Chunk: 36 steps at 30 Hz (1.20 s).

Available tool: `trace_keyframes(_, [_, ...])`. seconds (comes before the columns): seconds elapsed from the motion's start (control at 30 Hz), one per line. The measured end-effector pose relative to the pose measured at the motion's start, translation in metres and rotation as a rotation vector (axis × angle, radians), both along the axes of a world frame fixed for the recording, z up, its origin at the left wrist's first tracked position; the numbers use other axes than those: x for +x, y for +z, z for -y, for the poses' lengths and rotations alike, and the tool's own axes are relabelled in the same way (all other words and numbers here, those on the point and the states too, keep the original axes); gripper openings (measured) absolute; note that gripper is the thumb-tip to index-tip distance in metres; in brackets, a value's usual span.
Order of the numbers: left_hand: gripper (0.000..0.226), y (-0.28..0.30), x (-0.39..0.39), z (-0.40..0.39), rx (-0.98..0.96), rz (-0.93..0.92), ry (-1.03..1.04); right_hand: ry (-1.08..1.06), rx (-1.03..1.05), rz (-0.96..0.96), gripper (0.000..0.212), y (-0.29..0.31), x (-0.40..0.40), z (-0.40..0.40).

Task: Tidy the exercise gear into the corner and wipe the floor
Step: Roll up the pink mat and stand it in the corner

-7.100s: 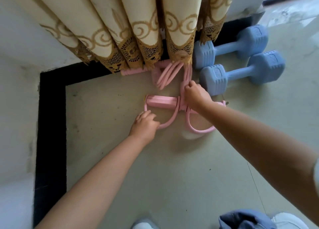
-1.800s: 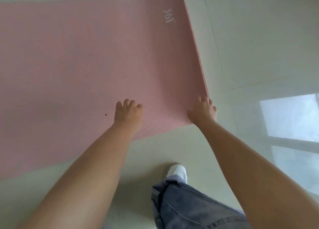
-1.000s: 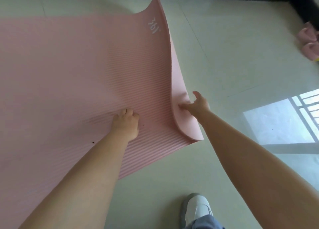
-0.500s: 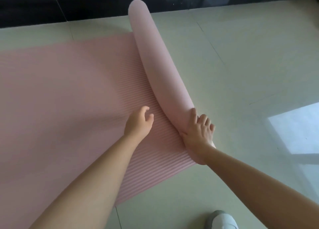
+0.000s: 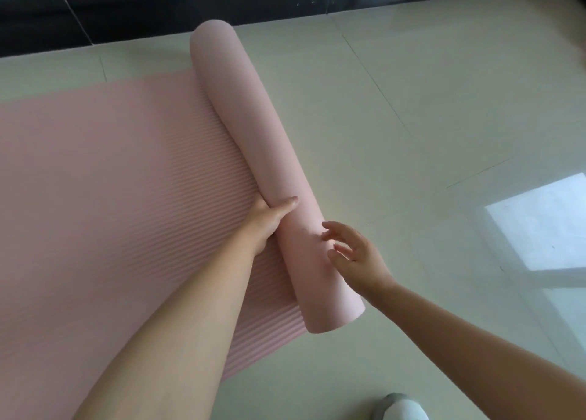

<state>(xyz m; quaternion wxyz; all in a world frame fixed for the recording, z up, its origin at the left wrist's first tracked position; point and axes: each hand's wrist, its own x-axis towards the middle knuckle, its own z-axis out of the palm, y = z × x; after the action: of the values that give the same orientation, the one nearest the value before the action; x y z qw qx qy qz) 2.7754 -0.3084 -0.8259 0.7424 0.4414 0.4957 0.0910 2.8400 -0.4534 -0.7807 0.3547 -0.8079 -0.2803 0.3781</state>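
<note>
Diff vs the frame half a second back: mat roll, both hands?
The rolled part of the pink mat has grown thicker and advanced left over the flat part. The left hand, earlier open on the flat mat, now holds the roll from its left side. The right hand has let go and hovers open beside it. Most of the mat is still flat on the floor.

I can read no text, label, brand or number anywhere in my view, neither on the mat [image 5: 95, 197] nor on the floor [image 5: 444, 102].
</note>
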Motion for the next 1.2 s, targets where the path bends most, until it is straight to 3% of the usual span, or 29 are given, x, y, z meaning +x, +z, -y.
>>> trace_keyframes(0.17, [0.023, -0.010, -0.015, -0.004, -0.110, 0.034, 0.066, -0.061, -0.250, 0.067, 0.054, -0.008, 0.020, -0.005])
trace_keyframes(0.27, [0.033, -0.008, -0.024, -0.006, -0.062, -0.089, -0.003, 0.021, -0.366, 0.035, 0.053, -0.011, 0.022, -0.011])
trace_keyframes(0.43, [0.073, -0.002, -0.037, -0.012, 0.402, -0.609, -0.146, 0.112, -0.357, 0.128, 0.034, -0.010, 0.004, -0.017])
trace_keyframes(0.53, [0.046, 0.005, -0.052, -0.013, 0.714, -0.660, -0.189, 0.203, -0.341, 0.219, 0.037, -0.005, -0.013, -0.020])
trace_keyframes(0.6, [0.023, 0.010, -0.062, -0.015, 0.814, -0.615, -0.264, 0.232, -0.306, 0.194, 0.040, 0.000, -0.026, -0.022])
trace_keyframes(0.7, [0.009, 0.014, -0.076, -0.020, 0.783, -0.516, -0.293, 0.292, -0.223, 0.130, 0.042, 0.008, -0.042, -0.024])
trace_keyframes(0.8, [0.024, 0.011, -0.098, -0.026, 0.616, -0.500, -0.204, 0.340, -0.169, 0.084, 0.039, 0.018, -0.057, -0.027])
trace_keyframes(1.0, [0.030, 0.013, -0.128, -0.036, 0.224, -0.488, -0.102, 0.370, -0.086, -0.175, 0.033, 0.025, -0.090, -0.027])
trace_keyframes(1.13, [0.012, 0.027, -0.135, -0.045, 0.464, -0.614, 0.159, 0.291, -0.015, -0.318, 0.023, 0.026, -0.102, -0.032])
trace_keyframes(1.2, [0.036, 0.038, -0.133, -0.048, 0.552, -0.615, 0.198, 0.172, -0.010, -0.407, 0.024, 0.023, -0.102, -0.034])
